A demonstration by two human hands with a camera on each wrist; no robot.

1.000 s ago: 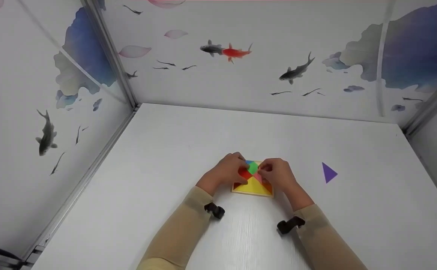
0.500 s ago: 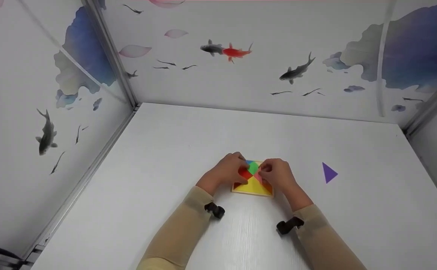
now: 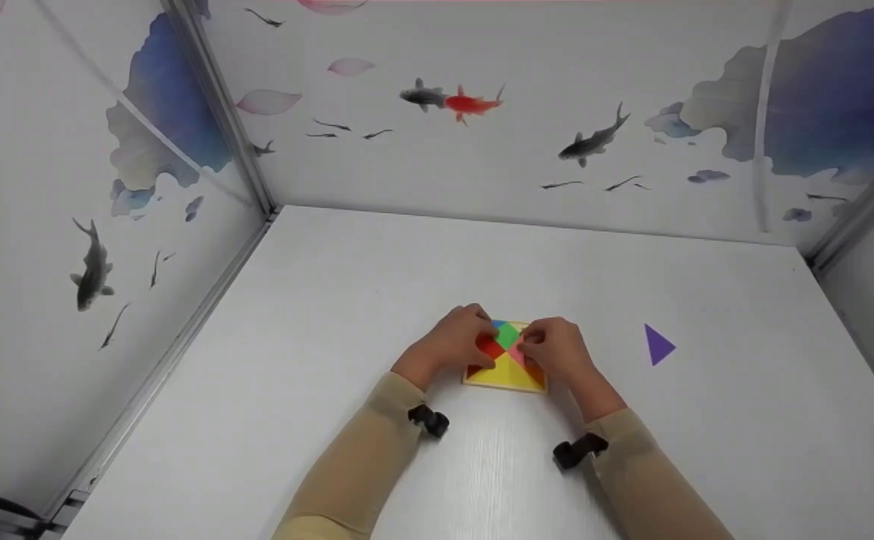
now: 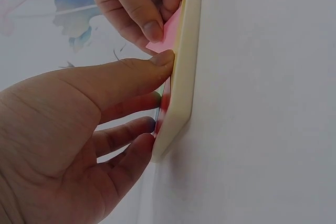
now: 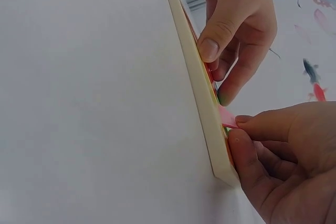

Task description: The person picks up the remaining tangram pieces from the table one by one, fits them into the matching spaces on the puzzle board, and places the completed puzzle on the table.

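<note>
A square tangram tray with a pale wooden rim lies on the table. In it show a large yellow triangle, a green piece, a red piece and a bit of blue. My left hand rests its thumb and fingertips on the pieces at the left side. My right hand pinches a pink tangram piece between thumb and index finger at the right side. One end of that piece stands raised, as the right wrist view shows. Fingers cover part of the tray.
A purple triangle lies apart on the white table, right of the tray. Panels printed with fish enclose the table at the back and sides. Each sleeve carries a black wrist mount.
Both hands stay almost in place. The right fingers shift very slightly with the pink tangram piece, and a little more of the green piece shows.
</note>
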